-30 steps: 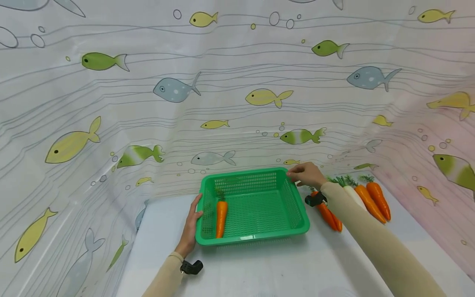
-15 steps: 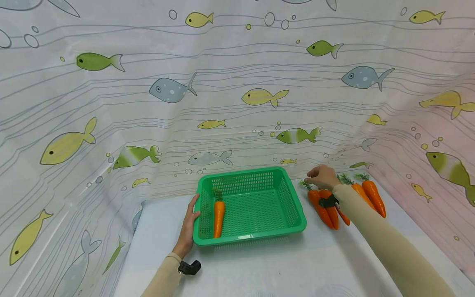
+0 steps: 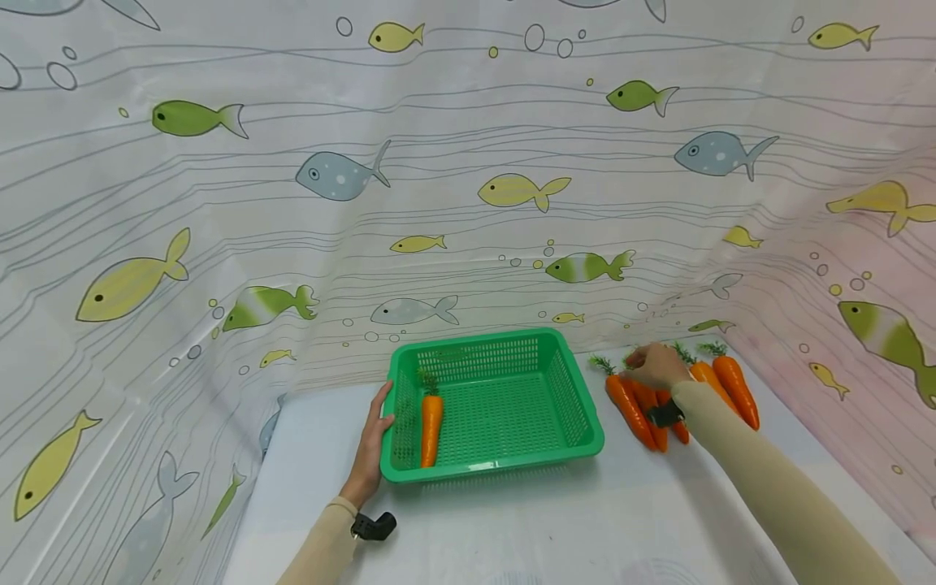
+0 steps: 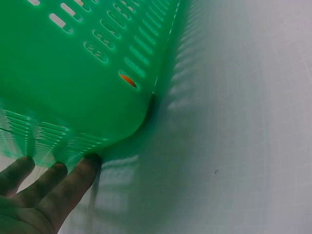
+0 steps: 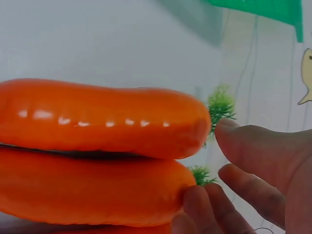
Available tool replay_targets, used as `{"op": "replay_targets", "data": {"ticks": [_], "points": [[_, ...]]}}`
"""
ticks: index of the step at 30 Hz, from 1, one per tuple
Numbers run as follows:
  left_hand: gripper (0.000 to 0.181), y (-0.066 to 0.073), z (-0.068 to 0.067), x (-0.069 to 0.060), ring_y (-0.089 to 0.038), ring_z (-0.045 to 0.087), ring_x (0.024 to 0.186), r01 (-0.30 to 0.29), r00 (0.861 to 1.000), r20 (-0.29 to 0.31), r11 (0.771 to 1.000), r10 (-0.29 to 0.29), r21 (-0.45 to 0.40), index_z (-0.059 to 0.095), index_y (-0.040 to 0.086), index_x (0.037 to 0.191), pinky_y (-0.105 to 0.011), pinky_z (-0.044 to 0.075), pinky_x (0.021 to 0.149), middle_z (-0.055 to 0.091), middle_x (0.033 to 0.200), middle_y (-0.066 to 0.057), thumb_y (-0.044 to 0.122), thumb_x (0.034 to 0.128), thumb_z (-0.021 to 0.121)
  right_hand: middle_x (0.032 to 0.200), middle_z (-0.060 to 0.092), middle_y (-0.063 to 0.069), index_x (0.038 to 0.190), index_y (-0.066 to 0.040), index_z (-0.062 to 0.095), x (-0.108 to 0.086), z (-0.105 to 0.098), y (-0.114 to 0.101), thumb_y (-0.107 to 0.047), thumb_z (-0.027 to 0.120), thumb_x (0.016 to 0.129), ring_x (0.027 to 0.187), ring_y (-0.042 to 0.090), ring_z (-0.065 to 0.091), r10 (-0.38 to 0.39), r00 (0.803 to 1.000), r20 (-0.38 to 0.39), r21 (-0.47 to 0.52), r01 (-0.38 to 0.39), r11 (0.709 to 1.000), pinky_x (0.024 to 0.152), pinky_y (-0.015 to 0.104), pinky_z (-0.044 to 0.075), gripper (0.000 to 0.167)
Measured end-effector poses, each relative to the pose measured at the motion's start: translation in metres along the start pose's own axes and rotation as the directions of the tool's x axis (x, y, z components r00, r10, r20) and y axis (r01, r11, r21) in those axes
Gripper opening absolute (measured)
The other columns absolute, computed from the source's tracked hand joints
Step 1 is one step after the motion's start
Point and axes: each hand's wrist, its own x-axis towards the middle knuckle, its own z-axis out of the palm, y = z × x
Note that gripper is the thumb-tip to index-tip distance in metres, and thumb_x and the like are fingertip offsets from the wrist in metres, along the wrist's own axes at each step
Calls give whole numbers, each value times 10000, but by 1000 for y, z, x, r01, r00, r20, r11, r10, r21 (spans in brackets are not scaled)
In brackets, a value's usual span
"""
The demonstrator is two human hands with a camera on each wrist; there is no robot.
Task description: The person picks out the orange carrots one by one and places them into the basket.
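Note:
The left hand (image 3: 371, 445) rests against the left side of a green plastic basket (image 3: 491, 466), thumb at the rim. In the left wrist view its straight fingers (image 4: 73, 187) touch the slotted outer wall. One carrot (image 3: 432, 431) with green tops lies inside the basket along its left side. Over a cluster of carrots right of the basket reaches the right hand (image 3: 656, 367). In the right wrist view, its thumb is beside the nearest carrot's (image 5: 107, 119) top end. Its fingertips reach the top end of a second carrot (image 5: 92, 187), with thumb and fingers apart.
Farther right lie two more carrots (image 3: 737, 390), partly behind the right forearm. Everything stands on a white tabletop (image 3: 468, 528). A fish-patterned sheet (image 3: 439, 276) rises behind the table and along both sides.
The right hand has moved right, from the basket's back right corner to the carrots. The left hand stays at the basket. The camera view has shifted slightly.

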Motion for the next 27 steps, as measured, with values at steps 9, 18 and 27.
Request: {"op": "replay_targets", "data": {"ticks": [9,18,27], "points": [[594,2,1,0,-348,26,1665,5,1000,-1,1000,-5,-8,163,417,1697,-718,16,1277,31,1806,18,286,1124,245,1241,718,285,1265,63,715,-2,13,3,-261,780,921,1039,424,698,-41,999,-29,-84,38,996,872,564,585,477],[593,1,1,2,-341,22,1667,-3,1000,-3,1000,3,-14,171,417,1695,-714,10,1279,38,1805,25,282,1123,248,1161,760,226,1234,31,738,1,22,-3,-267,758,940,848,286,720,-115,993,-16,-231,109,967,723,488,607,419],[594,0,1,0,-352,22,1665,4,1000,0,1000,-4,-24,168,418,1695,-719,10,1276,27,1807,18,280,1123,248,1111,775,185,1220,20,736,-3,27,-8,-270,743,960,827,258,708,-108,994,1,-229,105,968,716,467,596,389]]}}
